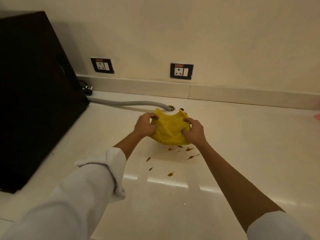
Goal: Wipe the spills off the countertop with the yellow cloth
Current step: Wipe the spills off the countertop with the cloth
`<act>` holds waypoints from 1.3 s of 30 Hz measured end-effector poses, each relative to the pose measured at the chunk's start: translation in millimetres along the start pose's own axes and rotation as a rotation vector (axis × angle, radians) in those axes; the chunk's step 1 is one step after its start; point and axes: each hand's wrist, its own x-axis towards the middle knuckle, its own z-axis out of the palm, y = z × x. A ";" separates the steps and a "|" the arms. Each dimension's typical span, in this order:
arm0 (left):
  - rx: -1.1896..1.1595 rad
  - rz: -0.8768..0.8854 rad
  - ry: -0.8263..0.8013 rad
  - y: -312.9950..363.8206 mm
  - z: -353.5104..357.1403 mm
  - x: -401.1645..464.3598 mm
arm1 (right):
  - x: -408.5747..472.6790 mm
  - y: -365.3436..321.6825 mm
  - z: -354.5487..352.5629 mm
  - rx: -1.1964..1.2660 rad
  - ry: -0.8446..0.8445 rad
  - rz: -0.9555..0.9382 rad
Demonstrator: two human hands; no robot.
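The yellow cloth [169, 129] is bunched between both hands over the white countertop [242, 153]. My left hand [145, 125] grips its left edge and my right hand [194, 131] grips its right side. Several brown spill marks [170, 174] lie on the counter just in front of the cloth, nearer to me, with more streaks [193, 157] below my right wrist. A small dark spot [181, 109] shows behind the cloth's far corner.
A large black appliance [34, 94] stands at the left. A grey corrugated hose [131, 103] runs from behind it into a hole in the counter [171, 108]. Two wall sockets [181, 71] sit above the backsplash. A black plug [87, 89] lies by the appliance. Something pink [317, 116] shows at the right edge.
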 end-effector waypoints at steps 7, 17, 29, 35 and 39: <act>0.375 0.022 -0.021 -59.6 10.7 -1.6 | -14.3 17.3 31.2 -0.390 0.081 0.136; 0.645 0.198 -0.183 -152.0 -31.7 0.5 | 21.7 -2.9 86.8 -0.531 -0.113 -0.157; 0.493 0.172 -0.050 -195.5 -40.0 -4.2 | 33.7 8.4 129.4 -0.732 -0.144 -0.078; 0.453 0.244 -0.059 -185.8 -38.2 -8.2 | 20.1 -6.6 150.6 -0.708 -0.139 -0.092; 0.408 0.289 -0.026 -172.9 -41.9 -11.5 | 2.0 -15.2 160.9 -0.691 -0.154 -0.112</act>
